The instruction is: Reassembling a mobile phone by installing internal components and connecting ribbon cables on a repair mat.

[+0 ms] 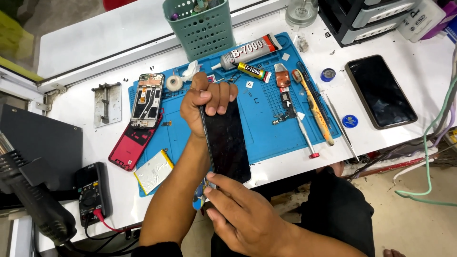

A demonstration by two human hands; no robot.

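My left hand (205, 102) grips the top end of a black phone screen (227, 143), which I hold tilted above the blue work mat (266, 128). At the screen's lower edge my right hand (238, 214) pinches a small blue and white tool (199, 197). A phone frame with exposed insides (147, 101) lies at the mat's left, over a red back cover (132, 145). A silver battery (153, 171) rests at the mat's near left corner.
Two glue tubes (250, 51) (253, 72), a toothbrush (314, 107), a screwdriver (304, 135) and tweezers (340, 126) lie on the mat's right half. Another dark phone (380, 91) sits far right. A green basket (200, 28), multimeter (91, 192), metal clamp (106, 103) and cables (428, 157) surround.
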